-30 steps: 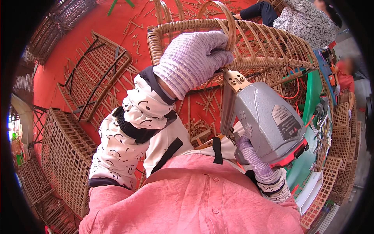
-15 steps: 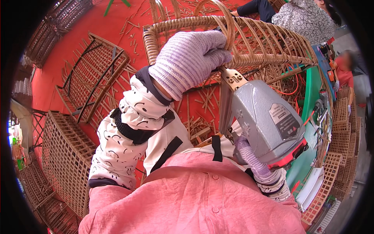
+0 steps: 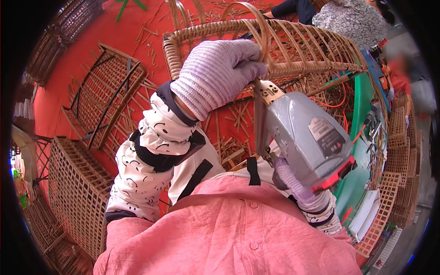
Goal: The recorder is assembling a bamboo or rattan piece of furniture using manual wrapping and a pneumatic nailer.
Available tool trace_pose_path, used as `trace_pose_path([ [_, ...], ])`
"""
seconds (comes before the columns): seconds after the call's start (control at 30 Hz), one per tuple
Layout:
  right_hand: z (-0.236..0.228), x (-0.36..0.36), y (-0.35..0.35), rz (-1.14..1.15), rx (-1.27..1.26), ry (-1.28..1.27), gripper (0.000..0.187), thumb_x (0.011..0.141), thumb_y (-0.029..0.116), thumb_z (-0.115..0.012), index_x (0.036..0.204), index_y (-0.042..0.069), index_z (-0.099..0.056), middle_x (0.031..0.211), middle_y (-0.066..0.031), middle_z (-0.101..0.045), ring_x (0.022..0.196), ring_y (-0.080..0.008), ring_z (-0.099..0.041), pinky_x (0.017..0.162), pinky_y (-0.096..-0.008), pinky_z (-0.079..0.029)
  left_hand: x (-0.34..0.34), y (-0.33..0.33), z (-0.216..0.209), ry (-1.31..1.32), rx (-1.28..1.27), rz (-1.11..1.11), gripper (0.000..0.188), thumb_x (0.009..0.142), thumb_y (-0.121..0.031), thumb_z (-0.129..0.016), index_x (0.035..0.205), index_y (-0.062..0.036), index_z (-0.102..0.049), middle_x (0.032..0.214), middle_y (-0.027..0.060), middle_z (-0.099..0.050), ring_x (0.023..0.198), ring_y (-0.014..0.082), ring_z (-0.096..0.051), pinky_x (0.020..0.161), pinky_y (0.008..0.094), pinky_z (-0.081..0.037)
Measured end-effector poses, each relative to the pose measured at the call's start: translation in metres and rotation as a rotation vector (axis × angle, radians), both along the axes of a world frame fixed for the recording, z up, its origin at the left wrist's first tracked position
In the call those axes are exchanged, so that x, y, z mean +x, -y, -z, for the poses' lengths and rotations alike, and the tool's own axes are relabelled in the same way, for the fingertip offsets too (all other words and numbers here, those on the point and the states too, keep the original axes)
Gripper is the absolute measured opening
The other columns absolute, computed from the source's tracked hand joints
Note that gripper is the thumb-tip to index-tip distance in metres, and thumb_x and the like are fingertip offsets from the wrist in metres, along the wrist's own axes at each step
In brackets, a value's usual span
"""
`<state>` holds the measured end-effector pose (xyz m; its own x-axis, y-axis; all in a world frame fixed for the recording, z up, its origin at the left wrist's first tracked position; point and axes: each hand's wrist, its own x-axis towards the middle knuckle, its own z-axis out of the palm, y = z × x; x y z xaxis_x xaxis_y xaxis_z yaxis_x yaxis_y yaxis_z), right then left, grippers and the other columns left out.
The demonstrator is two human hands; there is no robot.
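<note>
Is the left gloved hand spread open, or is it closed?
Closed: the left hand is curled into a grip at the rattan frame.

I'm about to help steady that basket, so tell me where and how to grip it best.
Probably best: the basket's left end bar, coming from the person's left. It is thickly wrapped, with open space inside it for fingers to close round, and lies across the left hand from the power tool.

Bright red floor (image 3: pixel 120 35), green table (image 3: pixel 360 107) at right, grey floor (image 3: pixel 424 208) beyond.
</note>
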<state>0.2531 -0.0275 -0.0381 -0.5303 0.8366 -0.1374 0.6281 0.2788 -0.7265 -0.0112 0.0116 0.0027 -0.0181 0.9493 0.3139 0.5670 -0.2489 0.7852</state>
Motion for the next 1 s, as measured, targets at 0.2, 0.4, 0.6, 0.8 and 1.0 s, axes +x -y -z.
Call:
trace_pose_path([
  [0.2, -0.022, -0.001, 0.004, 0.116, -0.044, -0.013, 0.046, 0.072, 0.021, -0.074, 0.112, 0.006, -0.055, 0.107, -0.0096, -0.06, 0.098, -0.0265, -0.058, 0.085, -0.0406, -0.046, -0.001, 0.01, -0.002, -0.086, 0.051, 0.004, 0.015, 0.084, -0.007, -0.059, 0.097, 0.0006, -0.062, 0.078, 0.0063, -0.064, 0.072, 0.0085, -0.059, 0.068, 0.0249, -0.05],
  [0.4, -0.08, 0.033, 0.0, 0.53, -0.079, -0.406, 0.012, 0.075, 0.012, -0.063, 0.082, 0.003, -0.061, 0.064, -0.0034, -0.057, 0.059, -0.0148, -0.056, 0.058, -0.0271, -0.044, -0.001, 0.008, 0.009, -0.418, 0.048, -0.033, 0.05, 0.071, -0.028, -0.073, 0.112, -0.0054, -0.055, 0.092, 0.0117, -0.065, 0.084, 0.0274, -0.065, 0.077, 0.0352, -0.051],
  [0.6, -0.076, 0.185, -0.048, 0.737, 0.274, 0.037, 0.031, 0.076, 0.015, -0.066, 0.102, 0.0, -0.056, 0.078, -0.0069, -0.061, 0.063, -0.0162, -0.057, 0.063, -0.0302, -0.046, 0.004, 0.001, -0.028, -0.715, -0.232, -0.125, 0.04, 0.075, -0.04, -0.065, 0.096, -0.0057, -0.056, 0.083, 0.0143, -0.063, 0.08, 0.0314, -0.063, 0.069, 0.0416, -0.049],
  [0.8, 0.012, 0.315, -0.033, 1.029, 0.221, 0.624, 0.043, 0.067, 0.017, -0.063, 0.105, 0.0, -0.053, 0.092, -0.0254, -0.061, 0.091, -0.0405, -0.059, 0.08, -0.0432, -0.045, 0.005, 0.004, 0.005, -0.723, 0.008, -0.065, 0.038, 0.081, -0.043, -0.058, 0.08, -0.0056, -0.053, 0.066, 0.0141, -0.061, 0.06, 0.0319, -0.062, 0.055, 0.0413, -0.05],
  [1.0, 0.015, 0.319, -0.019, 1.111, 0.195, 0.844, 0.052, 0.064, 0.021, -0.068, 0.109, -0.002, -0.054, 0.105, -0.0247, -0.06, 0.099, -0.0353, -0.058, 0.088, -0.0398, -0.045, 0.003, 0.017, -0.041, -0.612, -0.375, 0.126, 0.04, 0.088, -0.043, -0.05, 0.083, -0.0036, -0.052, 0.063, 0.0136, -0.06, 0.061, 0.0334, -0.061, 0.055, 0.0448, -0.048],
])
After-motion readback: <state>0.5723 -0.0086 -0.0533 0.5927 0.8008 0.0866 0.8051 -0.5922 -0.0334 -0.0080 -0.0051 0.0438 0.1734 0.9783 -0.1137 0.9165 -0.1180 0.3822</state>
